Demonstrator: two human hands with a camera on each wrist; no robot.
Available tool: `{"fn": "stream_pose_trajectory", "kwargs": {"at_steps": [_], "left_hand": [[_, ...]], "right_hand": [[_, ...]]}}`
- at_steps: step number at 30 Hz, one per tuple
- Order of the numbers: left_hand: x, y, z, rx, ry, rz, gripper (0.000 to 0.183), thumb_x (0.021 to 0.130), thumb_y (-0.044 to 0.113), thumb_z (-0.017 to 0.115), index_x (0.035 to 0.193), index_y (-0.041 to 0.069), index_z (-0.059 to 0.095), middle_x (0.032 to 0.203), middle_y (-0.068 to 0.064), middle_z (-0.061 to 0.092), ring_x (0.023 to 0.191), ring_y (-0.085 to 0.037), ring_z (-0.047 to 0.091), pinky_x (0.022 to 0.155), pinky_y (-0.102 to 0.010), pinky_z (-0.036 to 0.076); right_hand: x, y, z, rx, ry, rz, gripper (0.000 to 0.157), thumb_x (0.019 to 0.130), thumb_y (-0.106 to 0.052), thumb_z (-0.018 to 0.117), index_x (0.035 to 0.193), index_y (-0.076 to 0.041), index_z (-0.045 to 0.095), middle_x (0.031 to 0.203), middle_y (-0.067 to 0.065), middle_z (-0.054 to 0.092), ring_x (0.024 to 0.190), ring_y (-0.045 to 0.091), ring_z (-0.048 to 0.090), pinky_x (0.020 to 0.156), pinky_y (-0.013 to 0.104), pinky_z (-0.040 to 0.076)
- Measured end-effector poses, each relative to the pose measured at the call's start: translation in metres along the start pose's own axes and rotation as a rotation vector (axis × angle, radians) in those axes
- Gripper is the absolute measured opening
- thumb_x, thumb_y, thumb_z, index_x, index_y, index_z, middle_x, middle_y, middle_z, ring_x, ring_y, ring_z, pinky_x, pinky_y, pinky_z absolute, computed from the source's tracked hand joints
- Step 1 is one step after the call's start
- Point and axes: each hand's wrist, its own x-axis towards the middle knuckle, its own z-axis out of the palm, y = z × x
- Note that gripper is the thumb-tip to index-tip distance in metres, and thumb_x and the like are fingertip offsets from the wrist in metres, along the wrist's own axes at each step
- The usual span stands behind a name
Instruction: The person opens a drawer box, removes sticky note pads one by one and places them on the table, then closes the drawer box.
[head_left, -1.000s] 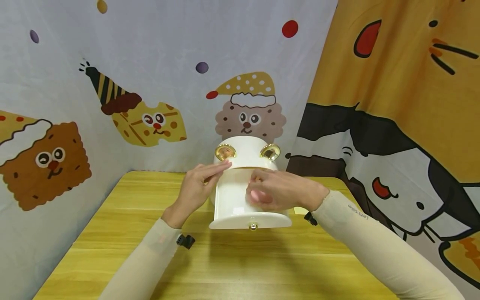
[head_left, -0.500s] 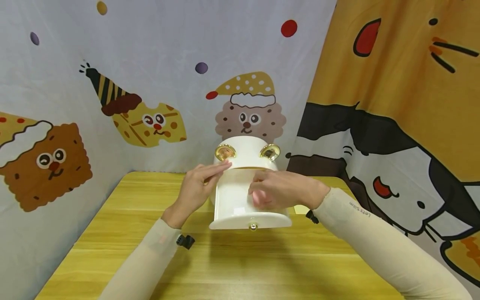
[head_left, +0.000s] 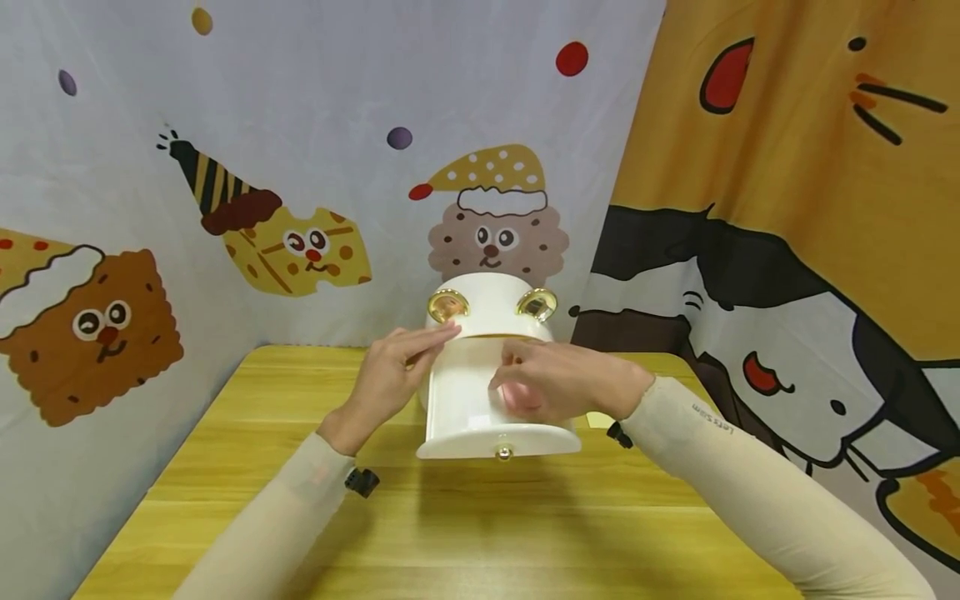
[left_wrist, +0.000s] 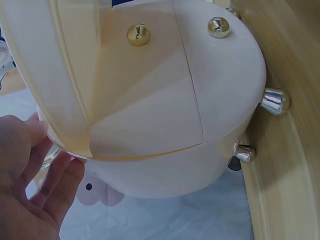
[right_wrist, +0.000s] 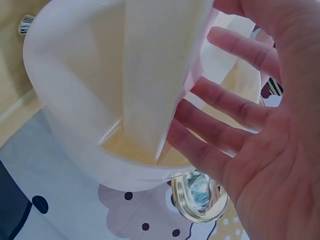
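A white round-topped storage box (head_left: 487, 304) with two gold, ear-like parts stands on the table, its drawer (head_left: 459, 400) pulled out toward me. A gold ball knob (head_left: 503, 454) sits on the drawer front. My left hand (head_left: 390, 371) rests its fingertips on the box beside the left gold ear (head_left: 448, 307); in the left wrist view, its thumb and fingers are at the box's rim. My right hand (head_left: 566, 375) is over the right side of the drawer. Its fingers hold a pink, rounded thing (head_left: 519, 398), mostly hidden by the hand and, in the right wrist view, by the drawer wall (right_wrist: 152, 70).
The box is on a yellow wood-grain table (head_left: 480, 517). A small pale yellow piece (head_left: 598, 420) lies right of the drawer. Behind hang a printed cloth (head_left: 330, 100) and, to the right, an orange cartoon curtain (head_left: 787, 167).
My right hand and the pink thing have shifted slightly inside the drawer, a little right and then back left. The left hand keeps its place on the box.
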Motion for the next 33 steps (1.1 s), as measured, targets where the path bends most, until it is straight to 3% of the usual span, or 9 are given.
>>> {"fn": "stream_pose_trajectory", "kwargs": {"at_steps": [12,22,29,33], "left_hand": [[-0.0007,-0.0006,-0.0049,0.023,-0.035,-0.008,0.036,0.109,0.006,0.081,0.142,0.022,0.086,0.144,0.001,0.084,0.085,-0.023,0.073,0.076,-0.038,0.058],[0.0001,0.001,-0.0071,0.039,-0.062,-0.01,0.038,0.11,0.007,0.081,0.144,0.024,0.085,0.145,0.003,0.083,0.086,-0.024,0.072,0.075,-0.038,0.057],[0.0039,0.0043,-0.0089,0.035,-0.066,0.006,0.038,0.11,0.007,0.08,0.145,0.023,0.085,0.145,0.002,0.083,0.083,-0.024,0.068,0.075,-0.038,0.055],[0.0048,0.005,-0.0091,0.03,-0.067,0.017,0.038,0.111,0.007,0.08,0.145,0.022,0.085,0.146,0.001,0.083,0.084,-0.024,0.069,0.074,-0.037,0.056]], "right_hand": [[0.0005,0.0025,0.0055,-0.022,0.011,-0.013,0.026,0.111,-0.025,0.078,0.136,-0.023,0.084,0.138,0.007,0.065,0.087,0.015,0.067,0.086,0.032,0.065],[-0.0001,0.0052,0.0091,-0.094,0.003,-0.031,0.029,0.111,-0.032,0.078,0.139,-0.024,0.08,0.147,0.012,0.069,0.12,0.027,0.072,0.103,0.044,0.068],[-0.0041,0.0054,0.0079,-0.077,0.002,0.008,0.027,0.112,-0.036,0.077,0.136,-0.022,0.079,0.15,0.011,0.069,0.121,0.028,0.072,0.105,0.046,0.067],[-0.0053,0.0067,0.0083,-0.073,0.024,-0.019,0.03,0.111,-0.037,0.079,0.136,-0.021,0.078,0.151,0.013,0.069,0.124,0.028,0.072,0.107,0.047,0.067]]}}
